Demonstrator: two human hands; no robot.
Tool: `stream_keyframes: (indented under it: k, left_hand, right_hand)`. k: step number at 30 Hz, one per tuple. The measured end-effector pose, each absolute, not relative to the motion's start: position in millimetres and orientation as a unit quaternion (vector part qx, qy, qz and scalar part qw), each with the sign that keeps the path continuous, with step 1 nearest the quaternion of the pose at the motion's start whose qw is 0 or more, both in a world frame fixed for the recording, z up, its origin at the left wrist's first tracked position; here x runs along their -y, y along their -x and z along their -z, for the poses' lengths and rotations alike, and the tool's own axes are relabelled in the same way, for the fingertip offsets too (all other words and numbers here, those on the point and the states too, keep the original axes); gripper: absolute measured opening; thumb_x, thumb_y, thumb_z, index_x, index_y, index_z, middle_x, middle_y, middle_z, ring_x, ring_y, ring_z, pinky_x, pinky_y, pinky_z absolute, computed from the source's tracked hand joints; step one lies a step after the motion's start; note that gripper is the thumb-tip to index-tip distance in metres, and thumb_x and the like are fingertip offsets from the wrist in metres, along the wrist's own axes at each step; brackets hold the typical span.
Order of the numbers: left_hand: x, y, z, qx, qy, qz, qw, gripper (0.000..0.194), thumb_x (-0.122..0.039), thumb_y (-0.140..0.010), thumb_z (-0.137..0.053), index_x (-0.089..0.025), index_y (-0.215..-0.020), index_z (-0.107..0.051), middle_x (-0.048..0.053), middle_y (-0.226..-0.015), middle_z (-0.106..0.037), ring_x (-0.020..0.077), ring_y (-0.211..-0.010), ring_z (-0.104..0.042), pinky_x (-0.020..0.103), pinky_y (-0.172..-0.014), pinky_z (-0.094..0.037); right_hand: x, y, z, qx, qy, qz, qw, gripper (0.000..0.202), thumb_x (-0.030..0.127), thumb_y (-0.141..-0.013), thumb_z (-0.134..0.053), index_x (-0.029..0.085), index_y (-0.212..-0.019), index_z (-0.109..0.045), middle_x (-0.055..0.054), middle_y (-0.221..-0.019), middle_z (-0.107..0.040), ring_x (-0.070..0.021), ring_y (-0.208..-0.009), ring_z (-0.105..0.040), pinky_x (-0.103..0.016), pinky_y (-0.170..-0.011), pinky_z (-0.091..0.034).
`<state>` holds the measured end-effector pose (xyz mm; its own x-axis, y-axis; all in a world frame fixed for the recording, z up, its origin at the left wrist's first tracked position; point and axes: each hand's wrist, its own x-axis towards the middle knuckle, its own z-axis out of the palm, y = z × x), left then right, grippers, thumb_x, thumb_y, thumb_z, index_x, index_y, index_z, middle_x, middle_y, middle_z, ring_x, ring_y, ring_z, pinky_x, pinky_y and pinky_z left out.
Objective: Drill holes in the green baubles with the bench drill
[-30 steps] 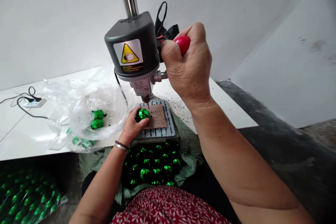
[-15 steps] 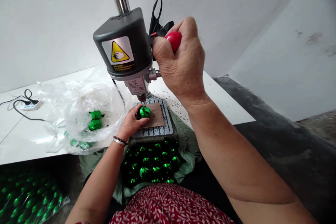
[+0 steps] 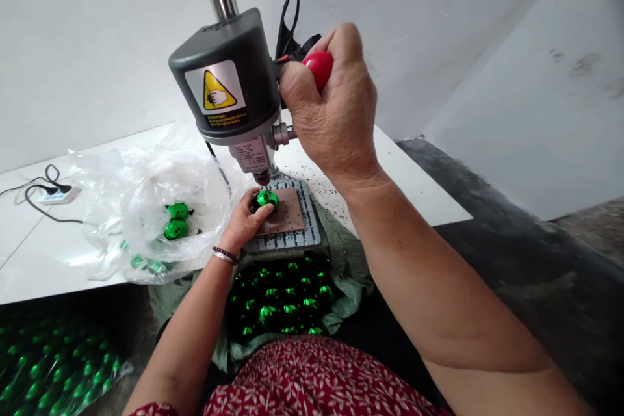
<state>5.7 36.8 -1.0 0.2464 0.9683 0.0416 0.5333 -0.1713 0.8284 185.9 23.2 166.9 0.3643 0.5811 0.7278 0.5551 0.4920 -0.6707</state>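
Observation:
My left hand [image 3: 247, 218] is closed round a shiny green ball [image 3: 267, 199], thumb in front and fingers behind. The ball rests on a brown board [image 3: 291, 211] on the slotted grey base [image 3: 312, 227] of a drill press [image 3: 224, 78]. Directly over the ball is the drill's chuck [image 3: 262, 177]; whether the bit touches or enters the ball is too small to tell. My right hand [image 3: 336, 104] grips the red-knobbed lever [image 3: 319, 68] at the press's right side, thumb towards the motor housing.
A clear plastic bag [image 3: 146, 188] with several green balls [image 3: 176, 229] lies on the white table [image 3: 43, 273]. Below the press, a green sack [image 3: 348, 273] holds many more balls. A power strip [image 3: 61, 195] sits at left. Dark shavings dot the tabletop.
The ball in my left hand has turned slightly and my thumb now lies further across its front. My right hand keeps its grip on the lever. The whole view has shifted slightly.

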Motion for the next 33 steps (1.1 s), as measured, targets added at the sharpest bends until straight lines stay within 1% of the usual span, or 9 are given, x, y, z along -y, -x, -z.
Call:
stream_keyframes:
  k: [3, 6, 12, 17, 20, 24, 27, 30, 33]
  left_hand:
    - [-38.9, -5.9, -0.1, -0.527, -0.697, -0.311, 0.373, 0.049, -0.042, -0.079, -0.062, -0.015, -0.120, -0.058, 0.006, -0.106, -0.067, 0.0203, -0.100, -0.060, 0.034, -0.095, -0.046]
    - [-39.5, -4.5, -0.5, -0.512, -0.701, -0.307, 0.391, 0.048, -0.041, -0.078, -0.063, -0.016, -0.118, -0.059, 0.005, -0.103, -0.068, 0.0200, -0.098, -0.061, 0.034, -0.094, -0.046]
    - [-37.7, -5.4, -4.8, -0.537, -0.708, -0.276, 0.366, 0.058, -0.038, -0.073, -0.069, -0.017, -0.126, -0.060, 0.007, -0.118, -0.068, 0.0246, -0.112, -0.060, 0.039, -0.104, -0.043]
    - [-37.8, -11.8, -6.6, -0.528, -0.739, -0.264, 0.325, 0.062, -0.031, -0.069, -0.075, -0.012, -0.126, -0.061, 0.012, -0.125, -0.065, 0.0272, -0.119, -0.057, 0.040, -0.108, -0.041]
    - [-37.6, -12.6, -3.2, -0.521, -0.749, -0.262, 0.315, 0.063, -0.030, -0.067, -0.077, -0.013, -0.126, -0.061, 0.012, -0.126, -0.064, 0.0271, -0.119, -0.058, 0.040, -0.109, -0.041]
    - [-35.1, -10.3, 4.7, -0.518, -0.747, -0.267, 0.319, 0.062, -0.028, -0.068, -0.078, -0.017, -0.127, -0.061, 0.007, -0.119, -0.068, 0.0243, -0.111, -0.061, 0.039, -0.105, -0.044]
    - [-31.3, -9.5, 7.7, -0.506, -0.751, -0.279, 0.320, 0.057, -0.029, -0.071, -0.076, -0.021, -0.125, -0.061, 0.003, -0.116, -0.068, 0.0227, -0.109, -0.061, 0.038, -0.103, -0.045]
    - [-27.3, -9.5, 5.7, -0.501, -0.749, -0.284, 0.329, 0.053, -0.028, -0.073, -0.073, -0.020, -0.123, -0.060, 0.003, -0.113, -0.068, 0.0225, -0.108, -0.060, 0.037, -0.101, -0.045]
    - [-24.8, -9.4, 2.8, -0.497, -0.742, -0.286, 0.347, 0.053, -0.026, -0.073, -0.072, -0.019, -0.123, -0.059, 0.003, -0.112, -0.067, 0.0226, -0.107, -0.060, 0.037, -0.100, -0.046]
  right_hand:
    - [-23.5, -185.7, -167.4, 0.560, 0.510, -0.012, 0.653, 0.026, 0.035, -0.085, -0.050, 0.023, -0.079, -0.029, 0.000, -0.076, -0.039, -0.0119, -0.069, -0.035, -0.025, -0.065, -0.035]
    - [-22.9, -185.7, -166.9, 0.562, 0.497, -0.008, 0.661, 0.024, 0.036, -0.085, -0.049, 0.023, -0.079, -0.029, 0.000, -0.075, -0.040, -0.0117, -0.069, -0.034, -0.024, -0.066, -0.034]
    - [-22.7, -186.2, -167.5, 0.558, 0.496, -0.017, 0.665, 0.025, 0.032, -0.081, -0.051, 0.023, -0.077, -0.028, 0.003, -0.071, -0.037, -0.0107, -0.067, -0.034, -0.024, -0.066, -0.032]
    - [-22.0, -184.7, -169.7, 0.554, 0.490, -0.026, 0.672, 0.025, 0.030, -0.082, -0.052, 0.022, -0.076, -0.029, 0.005, -0.068, -0.034, -0.0093, -0.063, -0.032, -0.024, -0.064, -0.031]
    - [-19.9, -183.8, -171.5, 0.552, 0.503, -0.039, 0.664, 0.028, 0.025, -0.082, -0.055, 0.022, -0.075, -0.029, 0.006, -0.067, -0.032, -0.0075, -0.062, -0.030, -0.022, -0.064, -0.031]
    - [-16.5, -183.3, -172.0, 0.561, 0.509, -0.043, 0.651, 0.026, 0.022, -0.085, -0.054, 0.021, -0.076, -0.029, 0.007, -0.068, -0.032, -0.0045, -0.063, -0.031, -0.018, -0.067, -0.033]
    - [-14.9, -183.0, -170.8, 0.551, 0.514, -0.044, 0.656, 0.024, 0.020, -0.084, -0.056, 0.020, -0.078, -0.032, 0.007, -0.069, -0.033, -0.0036, -0.062, -0.031, -0.017, -0.064, -0.031]
    - [-14.4, -182.5, -170.1, 0.551, 0.504, -0.040, 0.664, 0.024, 0.021, -0.084, -0.057, 0.019, -0.077, -0.034, 0.007, -0.069, -0.036, -0.0035, -0.061, -0.032, -0.017, -0.061, -0.031]
    - [-14.4, -181.6, -170.2, 0.554, 0.500, -0.040, 0.664, 0.025, 0.019, -0.084, -0.056, 0.020, -0.076, -0.032, 0.007, -0.068, -0.036, -0.0032, -0.061, -0.032, -0.017, -0.059, -0.032]
